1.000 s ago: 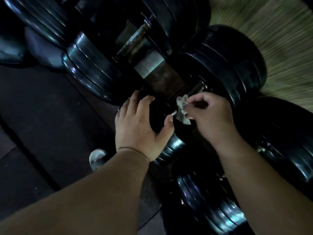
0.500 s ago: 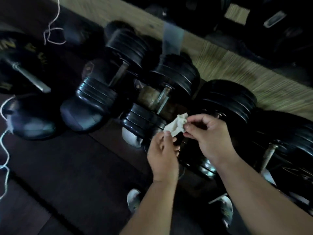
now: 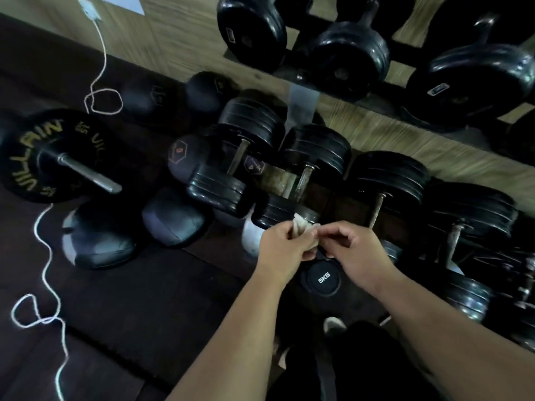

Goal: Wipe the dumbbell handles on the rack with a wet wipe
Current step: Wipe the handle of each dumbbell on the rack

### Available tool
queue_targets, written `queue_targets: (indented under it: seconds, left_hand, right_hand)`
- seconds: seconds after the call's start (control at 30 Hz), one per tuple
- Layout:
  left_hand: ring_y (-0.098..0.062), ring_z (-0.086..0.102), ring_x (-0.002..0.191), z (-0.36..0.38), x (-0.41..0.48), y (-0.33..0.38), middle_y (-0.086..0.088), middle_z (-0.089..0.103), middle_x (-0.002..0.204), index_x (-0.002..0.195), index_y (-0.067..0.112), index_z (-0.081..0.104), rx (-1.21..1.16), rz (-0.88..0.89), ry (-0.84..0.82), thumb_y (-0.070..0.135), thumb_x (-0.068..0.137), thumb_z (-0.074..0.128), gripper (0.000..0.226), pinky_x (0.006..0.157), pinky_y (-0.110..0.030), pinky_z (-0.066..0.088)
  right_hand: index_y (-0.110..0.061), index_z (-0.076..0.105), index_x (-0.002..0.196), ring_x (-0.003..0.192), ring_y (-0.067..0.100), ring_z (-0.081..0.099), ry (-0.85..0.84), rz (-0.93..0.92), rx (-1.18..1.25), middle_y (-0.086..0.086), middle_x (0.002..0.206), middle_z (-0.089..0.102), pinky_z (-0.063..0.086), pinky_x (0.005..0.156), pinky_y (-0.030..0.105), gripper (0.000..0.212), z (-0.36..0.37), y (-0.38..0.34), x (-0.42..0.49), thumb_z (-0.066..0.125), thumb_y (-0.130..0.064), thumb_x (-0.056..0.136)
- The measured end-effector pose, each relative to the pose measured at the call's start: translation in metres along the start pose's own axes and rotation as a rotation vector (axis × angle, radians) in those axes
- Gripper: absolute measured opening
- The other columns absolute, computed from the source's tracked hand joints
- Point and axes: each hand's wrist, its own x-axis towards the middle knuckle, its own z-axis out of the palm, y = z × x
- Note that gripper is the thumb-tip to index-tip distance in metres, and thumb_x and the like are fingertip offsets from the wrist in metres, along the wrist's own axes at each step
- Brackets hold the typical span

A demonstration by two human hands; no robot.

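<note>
A crumpled white wet wipe (image 3: 301, 227) is held between both hands above the low row of black dumbbells. My left hand (image 3: 285, 250) grips its lower part with curled fingers. My right hand (image 3: 351, 251) pinches its right edge with thumb and forefinger. Behind the hands lie dumbbells with rusty metal handles: one handle (image 3: 304, 180) just beyond the wipe, another handle (image 3: 238, 157) to its left, a third handle (image 3: 376, 208) to the right. Neither hand touches a dumbbell.
An upper rack shelf (image 3: 333, 85) carries more black dumbbells (image 3: 351, 57). A barbell plate with a steel sleeve (image 3: 86, 173) lies at left, near several dark medicine balls (image 3: 172, 217). A white cord (image 3: 47, 256) snakes over the dark floor. A 5KG weight (image 3: 321, 277) sits below my hands.
The view has pulled back and up from the dumbbells. Both hands left the dumbbell and came together in the air, and the left hand now holds the wipe too.
</note>
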Motion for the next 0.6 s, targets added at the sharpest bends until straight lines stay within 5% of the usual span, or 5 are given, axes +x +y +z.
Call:
queue_targets:
  seconds: [0.1,0.17,0.33,0.47,0.6]
  left_hand:
    - [-0.018,0.064,0.061,-0.013,0.011,0.007,-0.013,0.074,0.088,0.114,0.015,0.057,0.036,-0.009,0.149,0.010,0.092,0.077,0.030,0.060,-0.033,0.058]
    - [-0.014,0.064,0.060,-0.024,0.026,0.016,-0.014,0.075,0.092,0.109,0.010,0.060,0.107,0.023,0.212,0.012,0.094,0.075,0.022,0.060,-0.030,0.057]
    - [-0.011,0.072,0.071,-0.050,0.070,0.045,-0.004,0.077,0.093,0.102,0.009,0.072,0.211,0.023,0.148,0.021,0.093,0.079,0.017,0.073,-0.029,0.063]
    - [-0.010,0.077,0.086,-0.059,0.109,0.069,-0.004,0.080,0.102,0.103,0.010,0.076,0.235,-0.076,0.083,0.022,0.092,0.080,0.016,0.083,-0.031,0.064]
    - [-0.016,0.077,0.099,-0.058,0.152,0.095,-0.005,0.081,0.103,0.108,0.008,0.075,0.171,-0.177,0.039,0.027,0.100,0.069,0.022,0.087,-0.034,0.063]
  right_hand:
    - [-0.024,0.073,0.103,0.090,0.020,0.072,0.091,0.088,0.055,-0.002,0.097,0.076,0.061,0.084,0.041,0.026,0.003,0.003,0.007,0.066,-0.002,0.093]
    - [-0.026,0.069,0.109,0.094,0.023,0.071,0.177,0.154,0.102,-0.001,0.103,0.074,0.060,0.087,0.045,0.022,0.008,0.013,0.015,0.066,-0.010,0.095]
    - [-0.022,0.057,0.135,0.117,0.013,0.060,0.202,0.341,-0.060,-0.003,0.134,0.061,0.047,0.090,0.028,0.044,0.025,0.040,0.041,0.064,-0.042,0.096]
    - [-0.022,0.044,0.147,0.126,0.023,0.053,0.162,0.481,-0.127,0.004,0.148,0.045,0.043,0.087,0.030,0.065,0.050,0.048,0.070,0.056,-0.057,0.094]
    - [-0.019,0.037,0.148,0.126,0.023,0.050,0.335,0.548,-0.086,0.004,0.153,0.033,0.048,0.098,0.037,0.069,0.072,0.050,0.104,0.053,-0.059,0.095]
